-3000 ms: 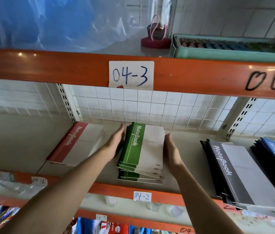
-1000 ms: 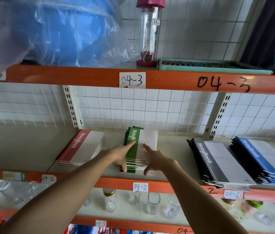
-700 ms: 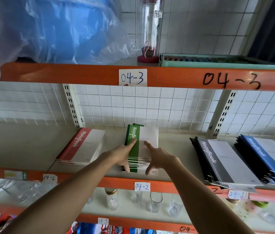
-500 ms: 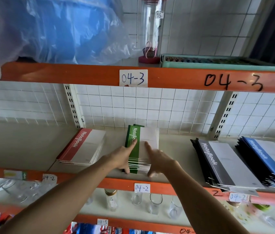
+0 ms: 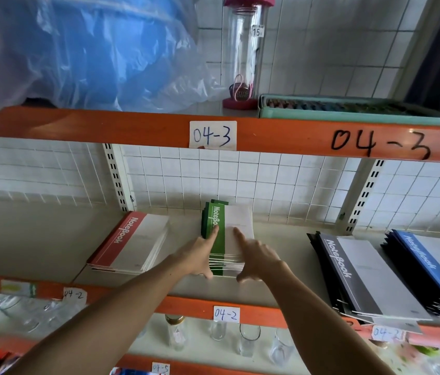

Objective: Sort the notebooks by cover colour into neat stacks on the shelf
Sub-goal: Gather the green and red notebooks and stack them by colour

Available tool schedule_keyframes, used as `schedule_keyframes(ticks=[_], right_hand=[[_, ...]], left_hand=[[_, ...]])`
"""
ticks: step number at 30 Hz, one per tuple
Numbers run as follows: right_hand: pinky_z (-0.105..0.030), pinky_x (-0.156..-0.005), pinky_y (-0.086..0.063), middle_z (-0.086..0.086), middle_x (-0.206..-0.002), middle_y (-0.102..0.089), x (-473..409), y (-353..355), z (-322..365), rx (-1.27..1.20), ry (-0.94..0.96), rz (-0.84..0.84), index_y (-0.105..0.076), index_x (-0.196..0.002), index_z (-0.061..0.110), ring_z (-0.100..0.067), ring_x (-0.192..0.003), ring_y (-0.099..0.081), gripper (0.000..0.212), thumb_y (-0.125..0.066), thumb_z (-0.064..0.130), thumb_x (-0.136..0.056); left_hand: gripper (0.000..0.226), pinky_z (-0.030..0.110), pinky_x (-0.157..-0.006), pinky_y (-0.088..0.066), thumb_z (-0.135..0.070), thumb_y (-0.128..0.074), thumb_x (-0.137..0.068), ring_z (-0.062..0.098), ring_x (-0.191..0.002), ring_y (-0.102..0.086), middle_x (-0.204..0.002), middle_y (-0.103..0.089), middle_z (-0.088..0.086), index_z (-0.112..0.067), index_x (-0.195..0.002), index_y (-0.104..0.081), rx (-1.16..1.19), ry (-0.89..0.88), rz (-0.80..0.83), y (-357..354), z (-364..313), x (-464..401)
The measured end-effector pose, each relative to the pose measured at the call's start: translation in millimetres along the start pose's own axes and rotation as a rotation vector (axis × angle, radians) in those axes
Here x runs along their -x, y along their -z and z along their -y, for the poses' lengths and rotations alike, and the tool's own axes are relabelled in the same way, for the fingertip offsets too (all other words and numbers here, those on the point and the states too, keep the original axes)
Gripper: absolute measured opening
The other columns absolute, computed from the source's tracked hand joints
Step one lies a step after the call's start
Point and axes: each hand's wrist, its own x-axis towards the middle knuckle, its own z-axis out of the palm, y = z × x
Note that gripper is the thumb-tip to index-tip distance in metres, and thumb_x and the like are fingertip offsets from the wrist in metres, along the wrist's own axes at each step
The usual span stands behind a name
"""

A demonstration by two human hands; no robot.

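Green stack: the green notebooks lie on the shelf labelled 04-2, near the white grid back panel, between the red stack and the grey stack.
Change: 3 s ago both hands flanked a fanned, skewed green pile near the front lip; now the pile sits deeper on the shelf and its edges line up far more closely, with only a few spines peeking out at the back left corner.
Left hand: the left hand rests on the pile, forefinger straight along the green band, thumb down against the front edge; its grip is spread, pinching nothing.
Right hand: the right hand mirrors it, forefinger flat on the white part of the top cover, thumb at the front edge; fingers extended, holding nothing.
Since 0.5 s ago: hands and pile have barely shifted, which suggests the squaring push is near its end.
Red stack: the red notebooks lie left of the green ones, well apart, slightly angled.
Grey stack: the grey notebooks lie to the right, fanned and overhanging the front beam.
Blue stack: the blue notebooks sit just beside the grey ones, also fanned.
Meaning for the task: 4 colours already stand in 4 separate piles; the green one looks nearly tidy, while grey and blue probably need the same squaring next.
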Motion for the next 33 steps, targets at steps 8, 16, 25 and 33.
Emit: schedule_keyframes(ticks=[8, 16, 25, 33], right_hand=[[-0.042, -0.098, -0.049, -0.014, -0.133, -0.056, -24.1, -0.5, -2.1, -0.049, -0.045, -0.027, 0.004, -0.157, 0.027, -0.035, -0.118, -0.058, 0.131, -0.089, 0.039, -0.065], [-0.042, -0.094, -0.052, -0.019, -0.125, -0.060, -35.8, 4.4, 1.7, -0.164, -0.160, 0.030, -0.002, -0.155, 0.040, -0.039, -0.113, -0.060, 0.125, -0.088, 0.023, -0.066], [-0.042, -0.097, -0.049, -0.018, -0.121, -0.062, -31.6, 1.4, -0.4, -0.283, -0.177, 0.051, 0.000, -0.152, 0.047, -0.038, -0.113, -0.058, 0.133, -0.092, 0.032, -0.058], [-0.040, -0.096, -0.048, -0.019, -0.124, -0.061, -10.9, -1.4, 6.5, -0.312, -0.154, 0.047, -0.001, -0.155, 0.041, -0.036, -0.111, -0.058, 0.127, -0.088, 0.021, -0.066]], left_hand=[[0.126, 0.040, -0.067, -0.056, -0.010, -0.083, -0.073, 0.024, -0.072, -0.062, -0.079, -0.054, 0.006, -0.029, -0.156, 0.010, -0.006, 0.059, -0.085, 2.9, 4.0, -21.8], [0.133, 0.035, -0.079, -0.053, -0.007, -0.092, -0.061, 0.022, -0.078, -0.062, -0.084, -0.060, 0.006, -0.039, -0.157, -0.006, 0.138, 0.116, -0.072, 10.5, 10.8, -35.4], [0.133, 0.029, -0.059, -0.044, -0.006, -0.087, -0.067, 0.013, -0.059, -0.051, -0.068, -0.050, 0.002, -0.035, -0.156, 0.007, 0.088, 0.077, -0.039, 8.1, 6.9, -28.5], [0.128, 0.029, -0.057, -0.046, -0.007, -0.085, -0.071, 0.014, -0.058, -0.053, -0.065, -0.053, 0.001, -0.031, -0.157, 0.006, -0.026, 0.051, -0.072, 1.8, 8.3, -8.0]])
